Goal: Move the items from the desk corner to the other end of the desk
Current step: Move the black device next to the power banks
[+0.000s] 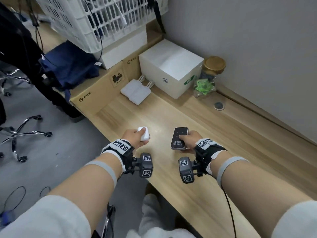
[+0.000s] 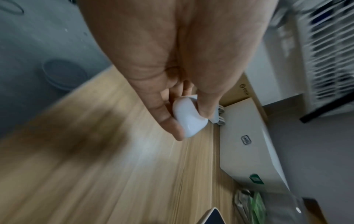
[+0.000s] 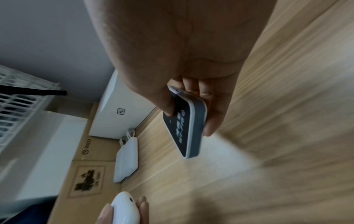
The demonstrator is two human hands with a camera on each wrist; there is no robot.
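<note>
My left hand (image 1: pixel 137 137) grips a small white rounded case (image 1: pixel 143 133) above the wooden desk (image 1: pixel 223 134), thumb on one side and fingers on the other; the case (image 2: pixel 188 119) shows clearly in the left wrist view. My right hand (image 1: pixel 189 139) holds a flat black device with a white rim and "Wi-Fi" lettering (image 1: pixel 179 138), thumb on its face. That device (image 3: pixel 184 128) is tilted in the right wrist view, where the white case (image 3: pixel 125 209) also shows low. At the desk corner lie a white pouch with cord loops (image 1: pixel 135 91), a white box (image 1: pixel 170 67) and a gold-lidded glass jar (image 1: pixel 208 77).
Cardboard PICO boxes (image 1: pixel 101 88) line the desk's left end, with a white lattice basket (image 1: pixel 96 19) and a dark blue cloth (image 1: pixel 68 64) on top. A round grommet (image 1: pixel 219 105) sits by the wall. Office chair bases (image 1: pixel 22 133) stand on the grey floor at left.
</note>
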